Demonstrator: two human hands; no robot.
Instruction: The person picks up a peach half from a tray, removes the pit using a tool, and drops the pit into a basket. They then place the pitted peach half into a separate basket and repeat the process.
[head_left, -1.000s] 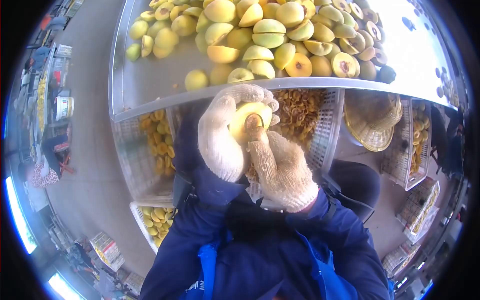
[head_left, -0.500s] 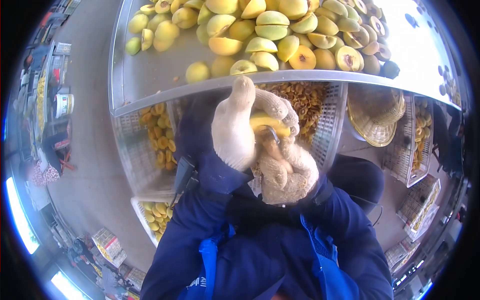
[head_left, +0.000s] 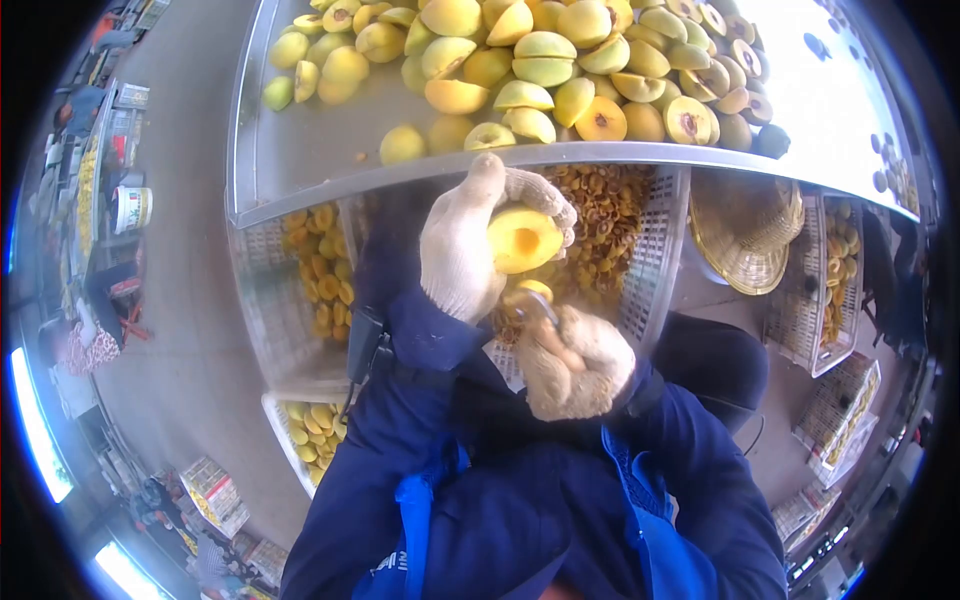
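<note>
My left hand [head_left: 462, 245], in a whitish knit glove, holds a yellow fruit half [head_left: 524, 240], its cut face up with a round hollow in the middle. Just below and to the right, my right hand [head_left: 575, 362], also gloved, is closed round a small tool with a curved metal end [head_left: 541, 306]. A small yellow piece [head_left: 534, 290] is at the tool's end, apart from the fruit half. Both hands are over a crate of brownish-yellow pieces [head_left: 615, 225], in front of a metal tray [head_left: 330, 197] heaped with fruit [head_left: 545, 58].
At the left stand a crate of yellow halves [head_left: 322, 270] and a lower white crate [head_left: 312, 432]. A woven basket [head_left: 752, 240] and another crate [head_left: 815, 320] are at the right. People [head_left: 90, 340] sit by a long table at the far left.
My right hand and the tool have moved down, away from the fruit. The fruit half in my left hand now shows its hollow face, and a small piece has come away at the tool.
</note>
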